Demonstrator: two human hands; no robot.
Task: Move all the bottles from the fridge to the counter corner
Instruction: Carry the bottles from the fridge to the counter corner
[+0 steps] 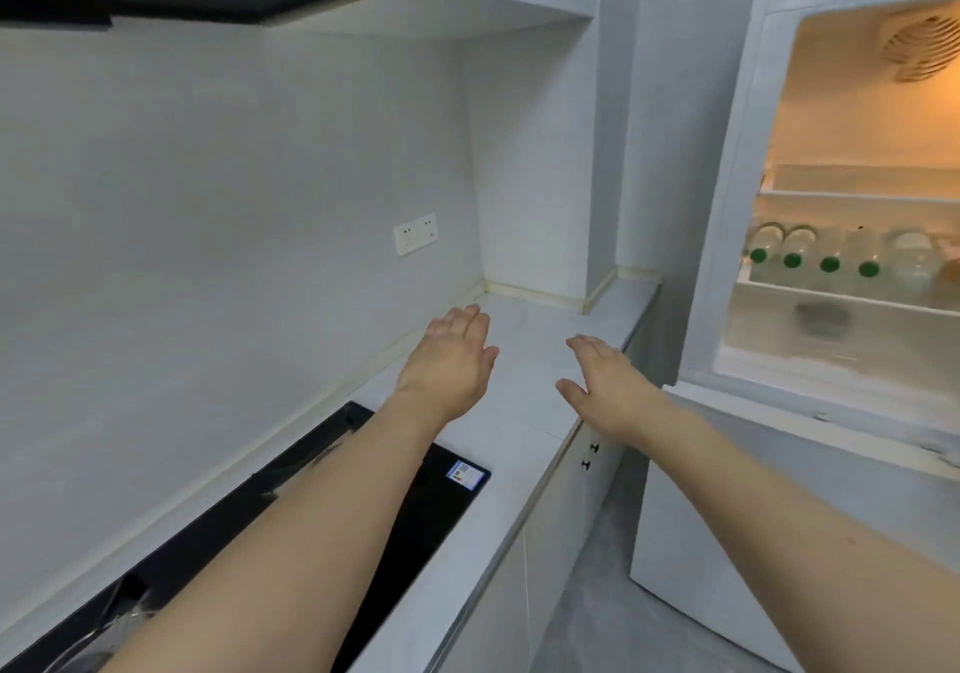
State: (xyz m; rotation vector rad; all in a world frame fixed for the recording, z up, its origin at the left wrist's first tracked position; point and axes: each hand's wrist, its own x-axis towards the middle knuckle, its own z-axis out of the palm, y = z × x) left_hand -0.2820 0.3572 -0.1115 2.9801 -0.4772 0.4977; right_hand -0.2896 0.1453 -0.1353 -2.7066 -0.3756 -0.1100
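I see 2 bare forearms reaching forward over a pale grey stone-look kitchen counter (524, 412). Nearest me, at lower left, a glossy black glass cooktop (415, 506) is set into the counter, with a small blue label at its corner. My left hand (452, 360) hovers palm down, fingers straight and together, holding nothing. My right hand (605, 381) hovers just beside it, near the counter's front edge, fingers also straight and empty, thumb spread out. Both hands point toward the counter corner (530, 303), where the grey walls meet. A white double wall socket (415, 233) sits on the back wall to the left of that corner.

Further off, on the right, a white fridge (727, 204) stands open, lit warm yellow inside. On its middle shelf lie 4 clear plastic bottles with green caps (810, 256), side by side. Each lies on its side, long axis running front to back, caps pointing out toward me. Further right on the shelf are clear containers, too blurred to identify.
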